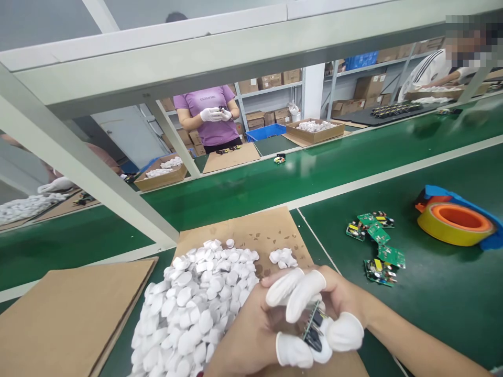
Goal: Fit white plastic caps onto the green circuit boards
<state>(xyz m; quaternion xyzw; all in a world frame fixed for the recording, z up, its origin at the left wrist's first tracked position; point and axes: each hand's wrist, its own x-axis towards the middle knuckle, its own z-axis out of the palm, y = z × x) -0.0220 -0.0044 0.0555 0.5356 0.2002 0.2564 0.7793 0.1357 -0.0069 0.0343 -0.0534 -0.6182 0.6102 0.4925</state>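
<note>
My left hand (259, 330) and my right hand (341, 309) meet at the lower middle, both with white finger cots on the fingertips. Between them they grip a small circuit board (313, 325) with black parts, held tilted. A white piece (324, 348) sits against its lower side, partly hidden by the fingers. Left of my hands lies a large pile of white pieces (200, 298) on a cardboard sheet (271, 230). A smaller cluster of white pieces (283, 257) rests just beyond my fingers. Several green circuit boards (379, 235) lie to the right.
A yellow tape roll (451, 224) with a blue dispenser lies at the right. Stacked cardboard (58, 314) covers the left side. A slanted metal post (98, 162) and overhead beam frame the bench. Across the green conveyor (236, 191), co-workers handle parts beside boxes of white pieces (314, 125).
</note>
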